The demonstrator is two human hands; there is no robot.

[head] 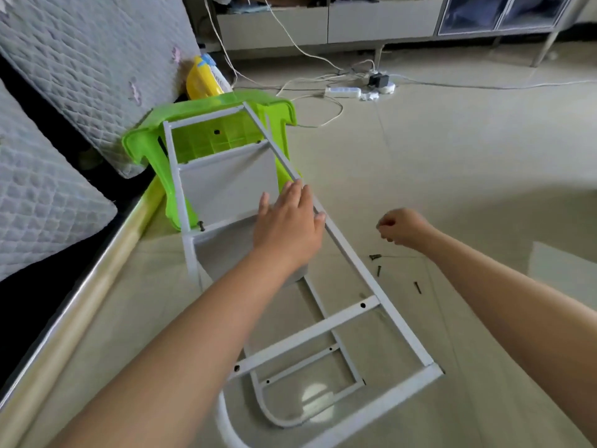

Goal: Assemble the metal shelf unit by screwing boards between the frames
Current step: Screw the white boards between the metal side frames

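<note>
In the head view, a white metal frame lies tilted across the tiled floor, its far end propped against an overturned green plastic stool at about eleven o'clock from the picture's centre. A second, lower frame with a rounded corner shows beneath it at six o'clock. Between the two frames stands a grey board, just in front of the stool, and a second board sits directly below it, partly hidden by the left forearm. A dark screw sticks out at the left rail where the two boards meet, so that joint looks started but not driven home.

The left hand rests flat on the upper frame's right rail, fingers straight and relaxed, steadying it. The right hand, at three o'clock from the left, hovers above the floor with its fingers curled as if pinching something small; whether it holds a screw cannot be told.

Loose screws lie on the floor just below the right hand, near the frame. The nearer crossbar shows open screw holes and no board, so the judgement is that the job is roughly at its middle: two boards placed, at least one more to fit, and screws yet to be driven.
</note>
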